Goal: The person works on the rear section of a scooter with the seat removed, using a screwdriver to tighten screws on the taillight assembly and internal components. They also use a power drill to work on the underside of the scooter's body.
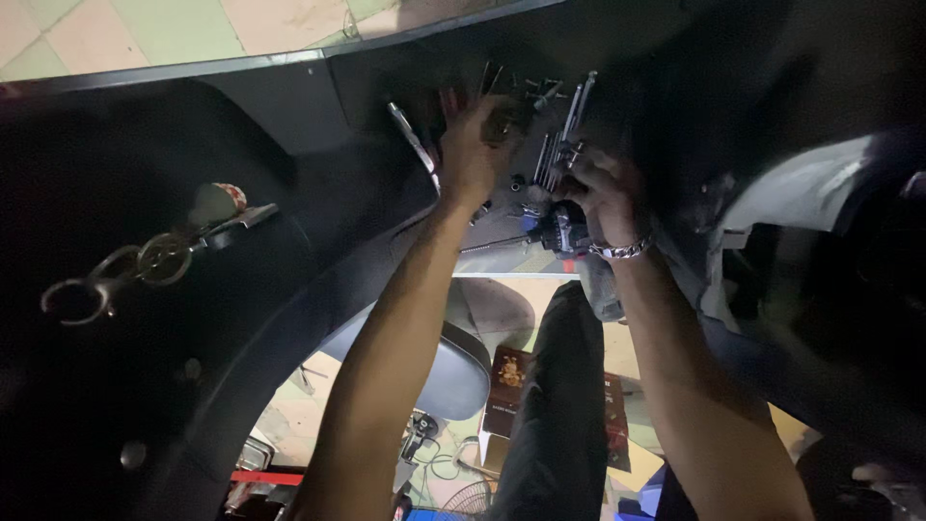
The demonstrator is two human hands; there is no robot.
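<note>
A dim workshop with a tiled floor (145, 34) frames black bodywork (145, 386). The left hand (473, 145) lies flat and spread against loose metal tools (555, 135), steadying them; beside it, the right hand (603, 198) closes around a dark power tool (559, 232).

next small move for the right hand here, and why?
Probably ease the right hand with its dark tool toward the metal fittings. The left hand is spread flat on the black panel beside them, apparently bracing it; the dim light hides finer detail.
</note>
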